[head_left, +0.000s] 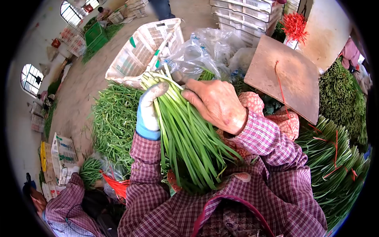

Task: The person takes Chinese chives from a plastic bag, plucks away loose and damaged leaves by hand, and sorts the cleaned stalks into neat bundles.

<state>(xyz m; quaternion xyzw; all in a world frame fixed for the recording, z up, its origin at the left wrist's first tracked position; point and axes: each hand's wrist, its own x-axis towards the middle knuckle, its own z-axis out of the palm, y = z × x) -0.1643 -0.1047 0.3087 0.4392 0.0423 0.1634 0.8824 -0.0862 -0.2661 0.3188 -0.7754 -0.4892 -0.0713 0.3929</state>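
Note:
A thick bunch of garlic chives [189, 134] lies across my lap, pale stem ends pointing away and green leaves fanning toward me. My left hand [151, 104], in a white and blue glove, is wrapped round the bunch near the stem ends, thumb on top. Bare and curled, my right hand [215, 102] pinches at the right side of the stems; a pale stalk runs to its fingertips, which are partly hidden. Just beyond the hands lie clear plastic bags [201, 53] and a white plastic crate [144, 49].
Loose greens [114, 122] are heaped on my left. A square board [286, 75] with red string stands at the right, above tied chive bundles [335, 166]. Stacked white crates [248, 19] and red ties [295, 27] are behind. Another person's sleeve [69, 201] shows at lower left.

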